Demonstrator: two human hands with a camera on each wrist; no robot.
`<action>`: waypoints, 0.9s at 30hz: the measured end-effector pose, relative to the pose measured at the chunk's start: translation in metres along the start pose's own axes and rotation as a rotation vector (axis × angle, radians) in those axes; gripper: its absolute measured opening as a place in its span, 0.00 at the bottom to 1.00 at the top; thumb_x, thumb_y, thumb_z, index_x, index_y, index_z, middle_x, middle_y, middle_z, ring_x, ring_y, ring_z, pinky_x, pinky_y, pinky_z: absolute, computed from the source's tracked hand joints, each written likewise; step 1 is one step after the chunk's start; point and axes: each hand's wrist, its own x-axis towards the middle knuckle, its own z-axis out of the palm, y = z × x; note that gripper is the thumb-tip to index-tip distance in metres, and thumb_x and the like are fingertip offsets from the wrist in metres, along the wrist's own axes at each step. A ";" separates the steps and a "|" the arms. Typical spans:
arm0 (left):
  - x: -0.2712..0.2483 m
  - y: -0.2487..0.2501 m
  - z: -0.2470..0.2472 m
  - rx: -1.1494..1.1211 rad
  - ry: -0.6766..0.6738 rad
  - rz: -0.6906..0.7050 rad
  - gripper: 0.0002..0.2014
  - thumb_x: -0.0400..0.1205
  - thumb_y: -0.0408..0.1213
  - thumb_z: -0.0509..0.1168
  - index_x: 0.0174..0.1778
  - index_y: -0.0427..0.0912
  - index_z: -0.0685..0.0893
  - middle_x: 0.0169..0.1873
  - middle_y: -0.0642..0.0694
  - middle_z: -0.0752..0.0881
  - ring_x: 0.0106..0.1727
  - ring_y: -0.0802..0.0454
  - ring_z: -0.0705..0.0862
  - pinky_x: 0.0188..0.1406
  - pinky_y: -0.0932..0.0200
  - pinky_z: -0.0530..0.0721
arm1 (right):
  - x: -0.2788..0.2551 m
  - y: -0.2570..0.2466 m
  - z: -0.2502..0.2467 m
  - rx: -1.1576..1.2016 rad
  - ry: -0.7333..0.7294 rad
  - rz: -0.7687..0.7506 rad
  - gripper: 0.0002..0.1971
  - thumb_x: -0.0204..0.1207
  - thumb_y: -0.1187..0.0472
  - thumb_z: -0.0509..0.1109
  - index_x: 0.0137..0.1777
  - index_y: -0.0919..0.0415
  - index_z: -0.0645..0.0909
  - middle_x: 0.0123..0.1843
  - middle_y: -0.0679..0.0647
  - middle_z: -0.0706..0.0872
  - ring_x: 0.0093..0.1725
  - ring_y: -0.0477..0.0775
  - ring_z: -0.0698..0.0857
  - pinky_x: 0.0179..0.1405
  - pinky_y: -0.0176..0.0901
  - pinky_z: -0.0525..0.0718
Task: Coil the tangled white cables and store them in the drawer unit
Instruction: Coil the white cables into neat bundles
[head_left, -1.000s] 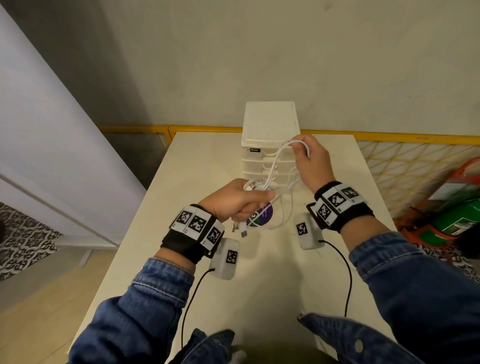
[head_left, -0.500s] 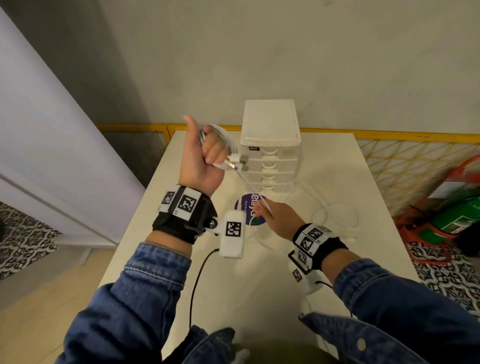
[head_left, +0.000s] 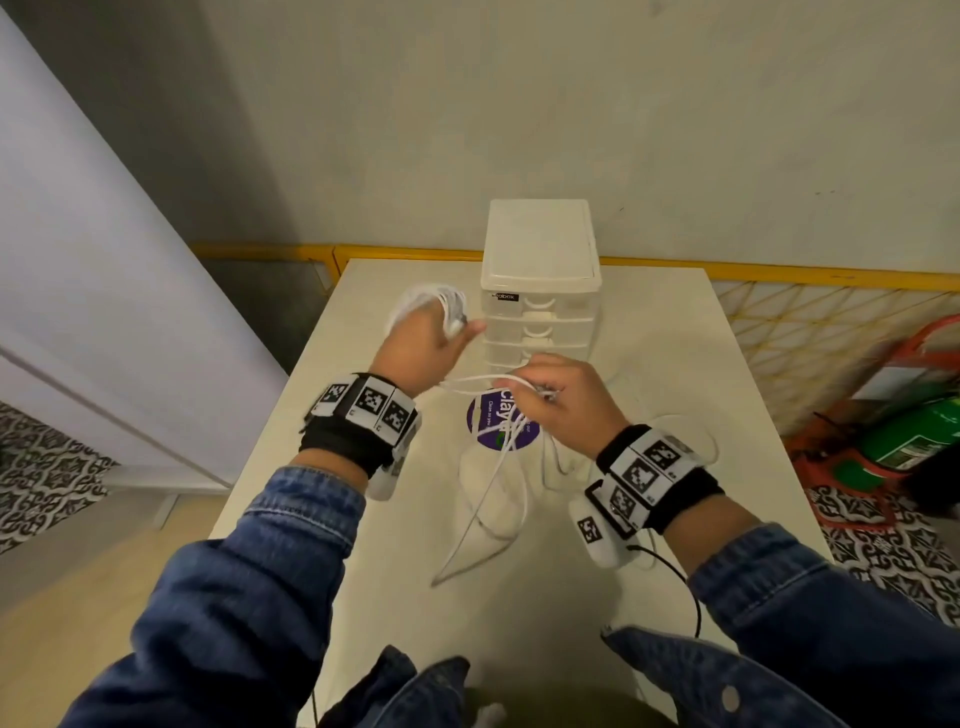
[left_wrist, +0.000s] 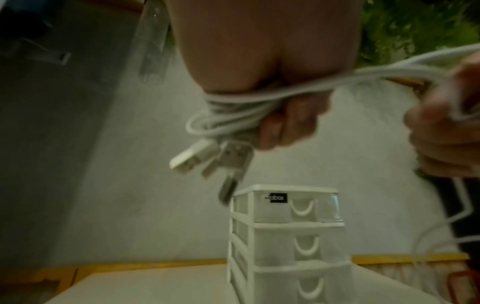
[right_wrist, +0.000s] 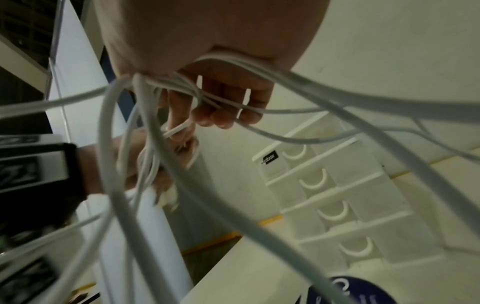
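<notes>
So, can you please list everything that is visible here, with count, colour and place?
white cables: several, tangled; part coiled on the left hand, the rest trailing on the table
drawer unit: one, white, far middle of the table, drawers closed
round sticker: one, purple, on the table before the unit
table: one, cream
left hand: grips the coil
right hand: grips loose strands

I see the white cables (head_left: 496, 462) partly coiled: several loops sit bunched at the left, with USB plugs (left_wrist: 207, 158) dangling from the bundle. Loose strands trail across the table in slack, crossing loops. The drawer unit (head_left: 540, 291), white with clear drawers, stands upright at the table's far edge, all drawers closed.
</notes>
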 end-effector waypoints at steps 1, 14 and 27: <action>-0.006 0.004 0.001 -0.019 -0.115 0.015 0.20 0.82 0.51 0.61 0.47 0.34 0.78 0.31 0.39 0.81 0.32 0.45 0.83 0.31 0.58 0.78 | 0.002 0.001 -0.005 -0.014 0.026 -0.004 0.14 0.75 0.52 0.66 0.42 0.60 0.88 0.33 0.51 0.84 0.35 0.46 0.81 0.37 0.36 0.77; -0.024 0.003 -0.005 -0.159 -0.225 -0.164 0.14 0.76 0.48 0.71 0.37 0.41 0.78 0.24 0.49 0.79 0.19 0.61 0.76 0.19 0.66 0.72 | -0.021 0.052 -0.043 -0.034 0.105 0.181 0.05 0.72 0.57 0.73 0.46 0.56 0.88 0.35 0.44 0.82 0.36 0.41 0.79 0.41 0.26 0.74; -0.022 -0.048 -0.037 -0.348 0.208 -0.346 0.21 0.82 0.51 0.62 0.42 0.33 0.81 0.29 0.44 0.81 0.30 0.48 0.79 0.44 0.51 0.81 | -0.052 0.123 -0.067 -0.412 0.177 0.755 0.16 0.80 0.52 0.59 0.49 0.61 0.85 0.54 0.64 0.88 0.53 0.66 0.83 0.47 0.45 0.72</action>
